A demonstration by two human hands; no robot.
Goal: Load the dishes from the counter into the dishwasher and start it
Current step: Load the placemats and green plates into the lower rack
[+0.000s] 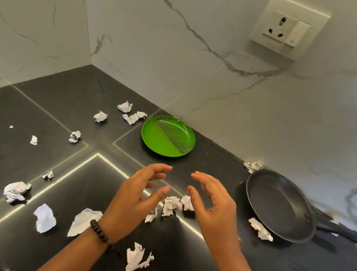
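Note:
A round green plate (168, 136) with a leaf pattern lies on the black counter (29, 117) near the back wall. A black frying pan (279, 205) sits to the right, its handle (341, 233) pointing right. My left hand (136, 194), with a bead bracelet on the wrist, and my right hand (211, 204) hover side by side above the counter, just in front of the plate. Both have loosely spread fingers and hold nothing. The dishwasher is not in view.
Several crumpled paper scraps (16, 191) lie scattered over the counter, some under my hands (172, 204) and one against the pan (260, 229). White marble walls meet in a corner at the back left. A wall socket (280, 27) is mounted above the pan.

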